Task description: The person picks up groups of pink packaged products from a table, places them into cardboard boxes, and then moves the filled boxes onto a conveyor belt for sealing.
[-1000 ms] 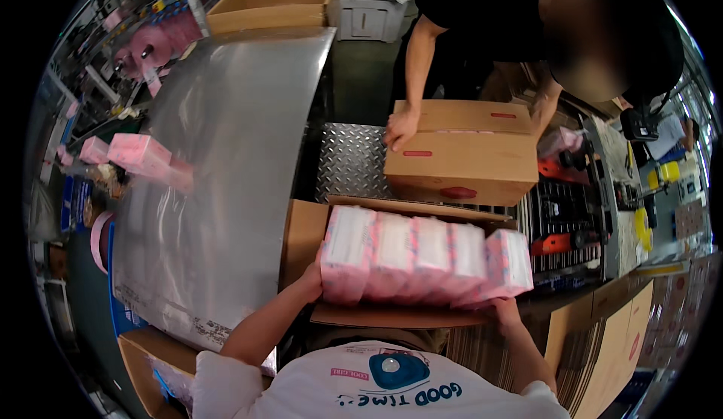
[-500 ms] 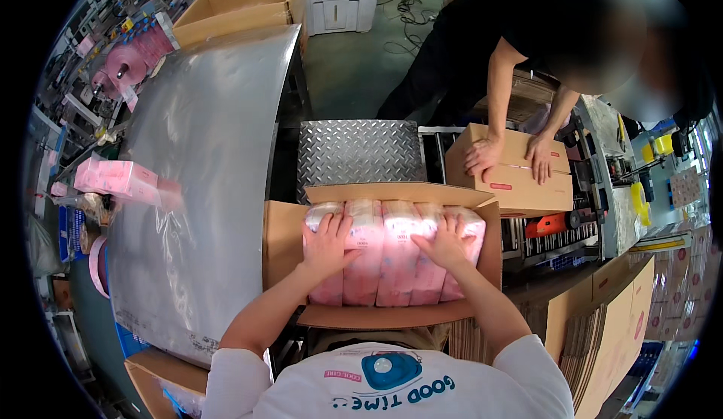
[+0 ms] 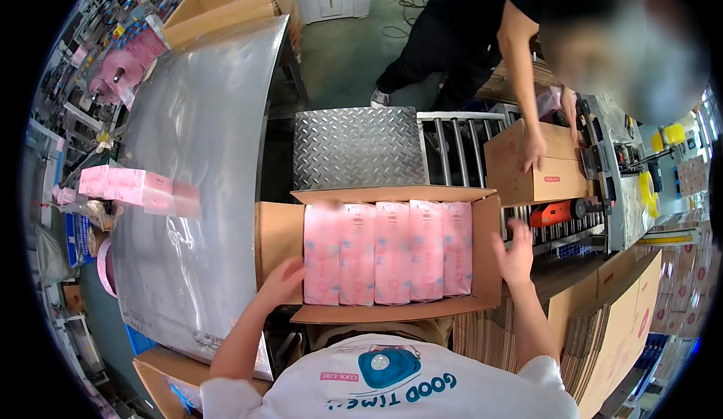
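Observation:
An open cardboard carton (image 3: 392, 313) stands in front of me with its flaps folded outward. Inside it, a row of several pink soft packs (image 3: 392, 257) stands side by side, their tops level. My left hand (image 3: 283, 280) is at the carton's left flap, fingers stretched and holding nothing. Just past the right flap, my right hand (image 3: 515, 253) is raised with thumb and fingers apart, also holding nothing. Whether either hand touches a flap, I cannot tell.
Beyond the carton lie a diamond-plate metal platform (image 3: 358, 148) and a roller conveyor (image 3: 459, 148). A co-worker handles a closed carton (image 3: 523, 163) there. On the left metal table (image 3: 203, 193) sit pink packs (image 3: 128, 187). Flattened cartons (image 3: 587, 351) lean at the lower right.
Both my hands have left the packs and moved apart to the carton's two sides. The packs now sit lower and straighter. The co-worker's carton has shifted right along the conveyor.

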`<control>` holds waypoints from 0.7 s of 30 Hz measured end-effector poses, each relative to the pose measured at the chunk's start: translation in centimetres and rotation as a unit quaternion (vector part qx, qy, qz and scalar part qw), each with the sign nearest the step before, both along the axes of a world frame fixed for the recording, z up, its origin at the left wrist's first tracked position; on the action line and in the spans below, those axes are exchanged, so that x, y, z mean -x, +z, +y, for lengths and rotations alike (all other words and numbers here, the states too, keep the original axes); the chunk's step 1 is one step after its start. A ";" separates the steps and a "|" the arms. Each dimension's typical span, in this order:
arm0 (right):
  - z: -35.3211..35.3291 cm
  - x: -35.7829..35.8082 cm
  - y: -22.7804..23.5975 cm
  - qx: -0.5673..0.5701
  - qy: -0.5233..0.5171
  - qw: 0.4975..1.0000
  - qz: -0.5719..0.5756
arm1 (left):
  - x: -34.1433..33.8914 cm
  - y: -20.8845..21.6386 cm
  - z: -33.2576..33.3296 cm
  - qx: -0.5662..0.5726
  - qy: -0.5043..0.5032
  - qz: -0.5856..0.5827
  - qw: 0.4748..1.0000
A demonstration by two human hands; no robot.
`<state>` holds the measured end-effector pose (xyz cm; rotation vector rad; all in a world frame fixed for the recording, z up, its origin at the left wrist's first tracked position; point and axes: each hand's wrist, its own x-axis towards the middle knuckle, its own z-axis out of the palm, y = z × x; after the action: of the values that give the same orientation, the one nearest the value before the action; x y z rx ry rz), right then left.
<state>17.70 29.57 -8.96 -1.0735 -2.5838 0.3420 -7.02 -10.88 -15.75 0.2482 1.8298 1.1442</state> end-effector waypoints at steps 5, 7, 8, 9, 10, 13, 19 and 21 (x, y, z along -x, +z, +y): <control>1.8 -4.8 -4.2 0.137 0.001 0.952 -0.273 | -6.8 2.7 -3.1 -0.063 0.127 -0.138 0.980; 4.0 -4.1 -3.4 0.143 0.023 0.957 -0.252 | -9.0 2.4 -1.4 -0.058 0.166 -0.098 0.980; 5.7 -4.7 -3.8 0.127 0.031 0.965 -0.225 | -9.6 2.8 -0.1 -0.087 0.171 -0.115 0.975; 6.6 -4.4 -2.9 0.142 0.028 0.969 -0.200 | -10.2 3.6 1.0 -0.112 0.180 -0.131 0.968; 7.4 -4.0 -1.8 0.157 0.023 0.972 -0.174 | -10.7 4.1 1.8 -0.136 0.187 -0.147 0.962; 10.3 -4.7 -0.1 0.136 0.002 0.961 -0.240 | -11.4 1.2 1.4 0.073 0.037 0.281 0.956; 4.7 -4.6 -1.8 0.352 0.080 0.876 -0.321 | -7.6 2.4 7.0 -0.116 0.074 0.111 0.984; 3.0 -7.0 -5.3 0.281 0.205 0.837 -0.423 | -7.7 3.6 10.7 -0.113 -0.120 0.255 0.953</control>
<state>24.69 32.55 -14.27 -0.9514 -3.6752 0.9673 0.69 -0.21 -12.17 0.9490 2.0289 1.1859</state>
